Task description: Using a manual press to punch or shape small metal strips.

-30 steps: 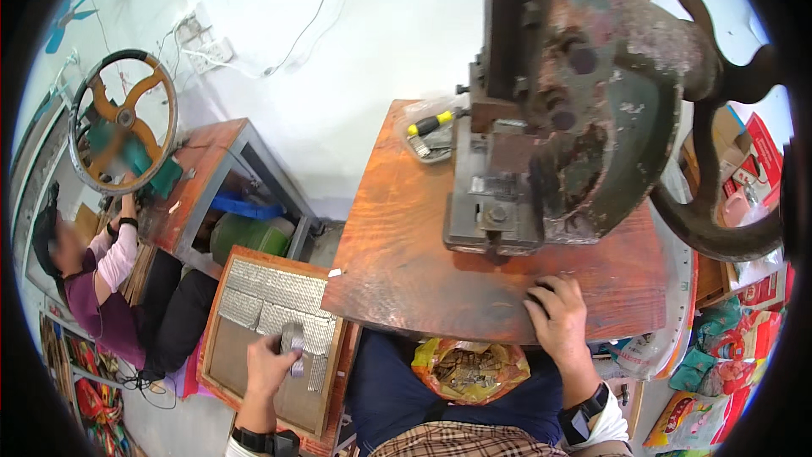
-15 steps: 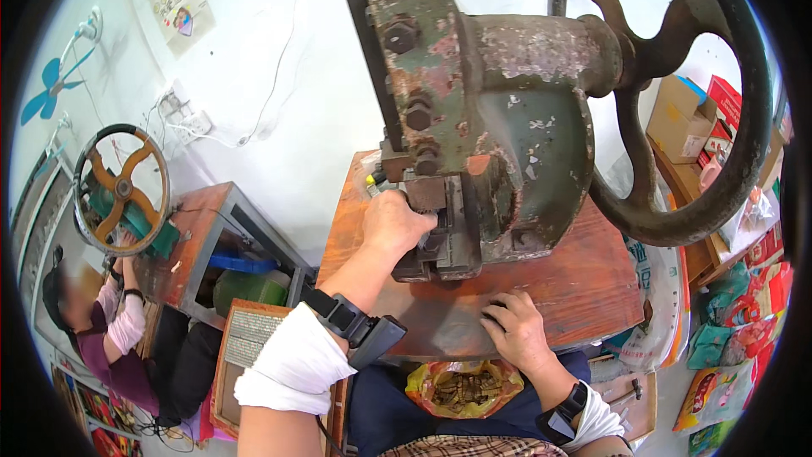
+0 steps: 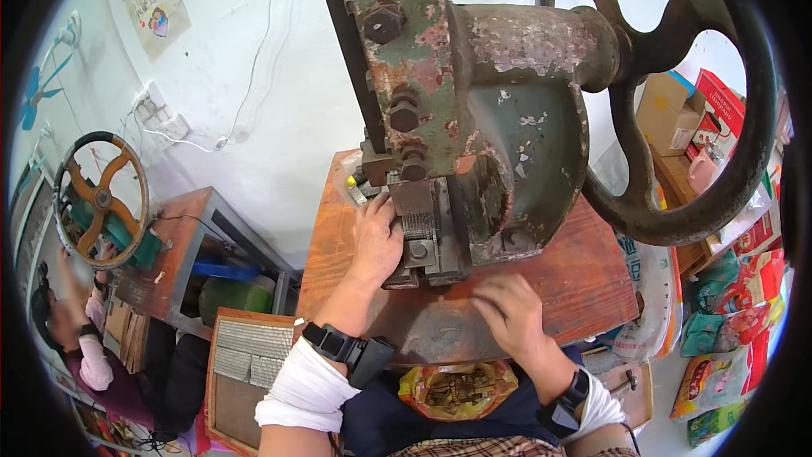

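Note:
A hand-wheel arbor press point(image 3: 529, 135), green with flaking paint, stands on the reddish-brown wooden tabletop point(image 3: 584, 275). Below its ram, a small ridged metal piece point(image 3: 419, 226) sits in the steel fixture, behind a bolted block. Against the fixture's left side lies my left hand point(image 3: 376, 241), fingers reaching forward; their tips are partly hidden, and I see nothing held. My right hand point(image 3: 513, 319) hovers over the table's front edge, loosely bent and open, with nothing in it. Between my legs is a yellow-and-red bag point(image 3: 410, 385) with small brass-coloured pieces inside.
A wooden tray point(image 3: 211, 398) with rows of grey metal pieces stands at lower left. Beyond it a person point(image 3: 110, 364) works at another wheeled press point(image 3: 103, 199). The large handwheel point(image 3: 753, 118) overhangs the right side; cartons point(image 3: 668, 114) and colourful bags point(image 3: 719, 372) stand there.
My left hand has drawn back from beneath the ram to the fixture's left side, uncovering the ridged piece. My right hand has lifted slightly from the tabletop. The whole view has shifted a little.

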Available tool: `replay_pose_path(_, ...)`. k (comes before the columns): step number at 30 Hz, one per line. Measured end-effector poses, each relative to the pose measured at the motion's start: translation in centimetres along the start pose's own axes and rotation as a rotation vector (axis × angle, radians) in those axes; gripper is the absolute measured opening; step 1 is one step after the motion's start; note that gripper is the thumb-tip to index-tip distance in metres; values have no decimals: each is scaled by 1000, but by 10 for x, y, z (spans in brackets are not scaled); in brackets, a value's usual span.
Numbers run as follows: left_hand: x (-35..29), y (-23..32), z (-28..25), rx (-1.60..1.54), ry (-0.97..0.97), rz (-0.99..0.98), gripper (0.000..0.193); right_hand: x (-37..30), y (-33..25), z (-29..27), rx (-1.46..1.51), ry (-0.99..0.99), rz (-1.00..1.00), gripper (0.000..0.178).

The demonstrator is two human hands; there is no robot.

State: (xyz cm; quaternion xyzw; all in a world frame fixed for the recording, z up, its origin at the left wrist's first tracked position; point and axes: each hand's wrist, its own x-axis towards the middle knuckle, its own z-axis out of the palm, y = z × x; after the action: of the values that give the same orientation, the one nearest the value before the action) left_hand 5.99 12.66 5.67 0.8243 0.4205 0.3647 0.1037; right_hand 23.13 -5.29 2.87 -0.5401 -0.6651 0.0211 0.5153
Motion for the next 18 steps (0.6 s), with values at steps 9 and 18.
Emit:
replay_pose_path(9, -2, 2, 6, -341, -25, -58, 43, 99, 3, 41, -16, 77, 146, 44)
replay_pose_path(18, 2, 20, -3, -249, -163, -63, 46, 99, 0, 23, -124, 51, 124, 54)
